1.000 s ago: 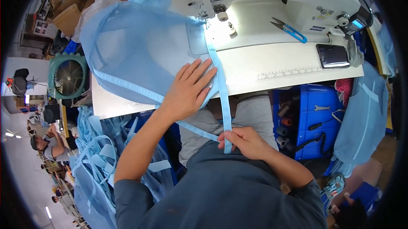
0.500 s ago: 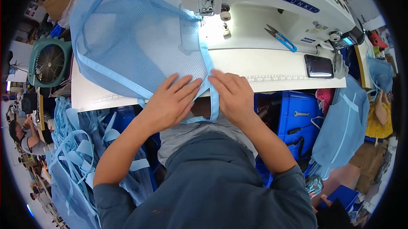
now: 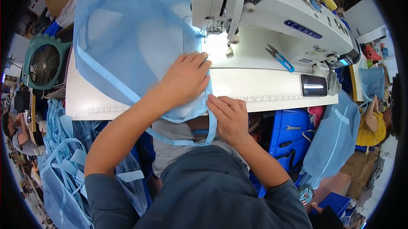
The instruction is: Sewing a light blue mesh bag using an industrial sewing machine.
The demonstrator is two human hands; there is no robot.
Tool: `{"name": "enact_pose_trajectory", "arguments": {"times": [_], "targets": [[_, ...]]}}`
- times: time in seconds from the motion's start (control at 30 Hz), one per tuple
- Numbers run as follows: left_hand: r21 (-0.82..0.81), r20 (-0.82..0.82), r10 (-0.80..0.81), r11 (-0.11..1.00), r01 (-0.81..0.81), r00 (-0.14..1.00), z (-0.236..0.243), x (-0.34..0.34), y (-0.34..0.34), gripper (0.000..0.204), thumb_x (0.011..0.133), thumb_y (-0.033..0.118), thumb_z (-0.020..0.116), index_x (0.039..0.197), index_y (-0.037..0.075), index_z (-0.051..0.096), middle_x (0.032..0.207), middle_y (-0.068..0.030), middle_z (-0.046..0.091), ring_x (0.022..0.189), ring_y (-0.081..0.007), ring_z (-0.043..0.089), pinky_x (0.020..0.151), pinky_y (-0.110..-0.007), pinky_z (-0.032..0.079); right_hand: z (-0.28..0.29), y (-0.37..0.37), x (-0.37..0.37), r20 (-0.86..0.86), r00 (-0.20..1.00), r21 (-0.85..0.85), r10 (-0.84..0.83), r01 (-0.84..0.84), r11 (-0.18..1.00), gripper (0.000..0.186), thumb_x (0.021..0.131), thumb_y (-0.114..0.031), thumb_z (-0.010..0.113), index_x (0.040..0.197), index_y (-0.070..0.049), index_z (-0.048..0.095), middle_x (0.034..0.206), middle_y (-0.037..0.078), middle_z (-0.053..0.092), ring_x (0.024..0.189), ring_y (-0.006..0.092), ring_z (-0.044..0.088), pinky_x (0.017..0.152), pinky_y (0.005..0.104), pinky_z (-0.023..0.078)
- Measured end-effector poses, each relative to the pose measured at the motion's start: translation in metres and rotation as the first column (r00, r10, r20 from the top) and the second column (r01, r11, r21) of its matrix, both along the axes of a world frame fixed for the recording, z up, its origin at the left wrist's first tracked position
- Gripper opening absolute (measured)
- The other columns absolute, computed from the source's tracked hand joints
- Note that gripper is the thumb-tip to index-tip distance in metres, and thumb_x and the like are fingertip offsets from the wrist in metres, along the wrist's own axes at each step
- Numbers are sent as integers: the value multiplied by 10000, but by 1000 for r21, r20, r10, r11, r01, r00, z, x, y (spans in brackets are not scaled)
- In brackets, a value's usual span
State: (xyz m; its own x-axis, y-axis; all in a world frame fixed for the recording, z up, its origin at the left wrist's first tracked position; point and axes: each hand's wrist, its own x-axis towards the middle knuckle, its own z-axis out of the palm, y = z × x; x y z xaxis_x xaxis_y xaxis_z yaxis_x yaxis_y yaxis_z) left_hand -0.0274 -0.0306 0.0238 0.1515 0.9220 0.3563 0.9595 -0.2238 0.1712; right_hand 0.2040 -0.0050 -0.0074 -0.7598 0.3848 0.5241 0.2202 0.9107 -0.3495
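Observation:
A blue mesh piece (image 3: 119,37) with blue binding tape lies on the white table, reaching the lit needle area of the white sewing machine (image 3: 280,12). My left hand (image 3: 189,76) lies open on the mesh and its right-hand band, fingers toward the needle. Below it, my right hand (image 3: 229,118) holds the blue binding (image 3: 209,106) at the table's front edge, index finger on top, thumb hidden. A loop of tape hangs over my lap.
Blue-handled snips (image 3: 285,62) and a phone (image 3: 313,85) lie right of the mesh. A green fan (image 3: 44,65) and piled blue straps (image 3: 63,156) are left; a blue bin (image 3: 287,127) and hanging mesh pieces (image 3: 329,139) right. Co-workers (image 3: 374,122) sit at both sides.
My right hand came up from the lap to the table edge. My left hand moved up toward the needle from half a second ago. The view has shifted.

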Motion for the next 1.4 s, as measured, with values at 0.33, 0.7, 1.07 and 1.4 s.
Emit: {"name": "enact_pose_trajectory", "arguments": {"times": [0.33,0.7,1.07,1.4], "targets": [[-120,-50,104,987,-110,993,-8,1,18,467,965,180,656,1370,-43,591,1449,-193,579,1357,-342,540,1136,-461,436,-3,5,0,-14,1000,-46,17,-17,999,415,825,-24,728,1239,-54,747,1361,46,715,1167,226,658,919,392,449],[15,96,118,993,-120,988,-18,1,22,444,955,160,657,1334,-63,595,1458,-294,529,1352,-435,518,1135,-502,432,-6,8,-1,-34,999,-46,-3,1,999,392,828,-51,756,1220,-55,760,1344,37,728,1143,202,671,892,373,444],[30,50,126,991,-127,991,-19,1,26,409,942,151,664,1291,-61,639,1443,-293,548,1360,-428,518,1126,-506,439,-4,10,-3,-45,998,-36,-35,33,999,358,826,-62,762,1184,-59,774,1308,33,743,1107,196,677,881,363,453],[84,-5,146,986,-145,989,-21,0,30,397,926,161,675,1263,-48,675,1412,-276,604,1336,-397,559,1114,-483,458,-4,8,-6,-75,995,-37,-61,58,998,350,821,-81,776,1169,-49,774,1295,35,747,1088,204,682,879,364,456]]}}
